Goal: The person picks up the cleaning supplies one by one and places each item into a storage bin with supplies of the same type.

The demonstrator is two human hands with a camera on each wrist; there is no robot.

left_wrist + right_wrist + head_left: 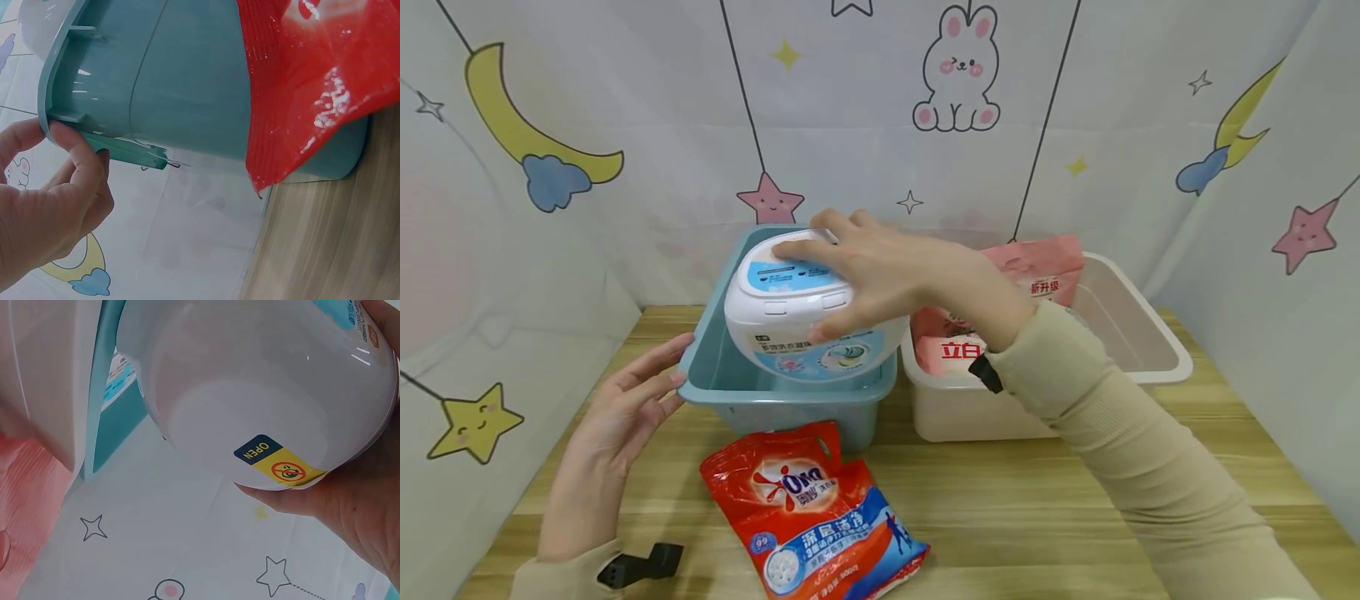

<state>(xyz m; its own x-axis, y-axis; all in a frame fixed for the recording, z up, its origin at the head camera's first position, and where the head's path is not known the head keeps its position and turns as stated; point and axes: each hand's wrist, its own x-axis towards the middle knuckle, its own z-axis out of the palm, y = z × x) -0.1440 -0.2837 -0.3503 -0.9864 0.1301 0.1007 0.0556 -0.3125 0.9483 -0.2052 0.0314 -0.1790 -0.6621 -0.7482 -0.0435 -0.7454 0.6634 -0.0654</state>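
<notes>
A white tub of laundry pods with a blue printed label is tilted in the mouth of the teal basin. My right hand grips it from above, fingers spread over the lid and thumb on the front. In the right wrist view the tub's side bears a yellow "OPEN" seal. At the basin's left corner, my left hand pinches the rim; the left wrist view shows thumb and fingers on either side of it. A red laundry powder bag lies on the table before the basin, partly against its front.
To the right of the teal basin stands a cream basin holding pink detergent bags in its left part. A printed curtain hangs behind and at both sides of the wooden table.
</notes>
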